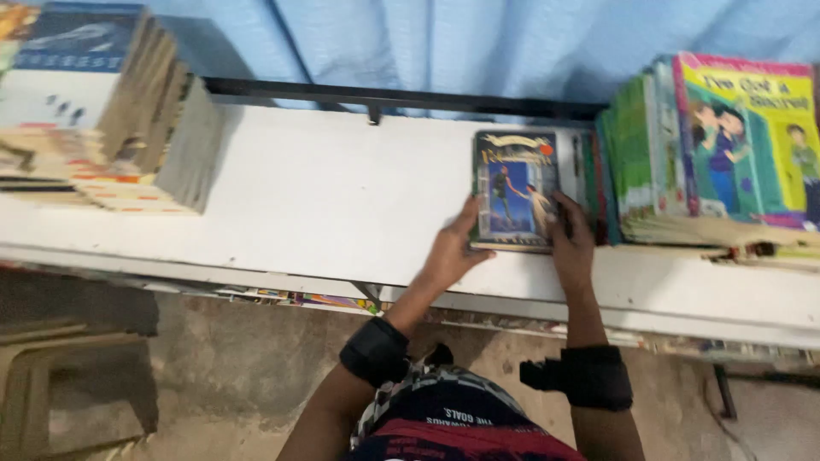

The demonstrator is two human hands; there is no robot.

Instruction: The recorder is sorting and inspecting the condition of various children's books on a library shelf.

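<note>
Open white desk (325, 196) runs from centre toward 9 o'clock, free passage. Book stack (102, 111) blocks 10 o'clock. Leaning row of books (717, 154) walls 2–3 o'clock. Black rail (401, 98) and blue curtain (478, 43) close 12 o'clock.

Bare forearms – black wristbands (376, 350) – patterned dark-red shirt (453, 427)

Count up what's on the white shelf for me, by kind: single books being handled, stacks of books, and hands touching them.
Single book flat on the shelf: 1
Stacks of books: 2, one at the left end, one at the right end
Hands on the single book: 2, left hand and right hand
Total: 5
</note>
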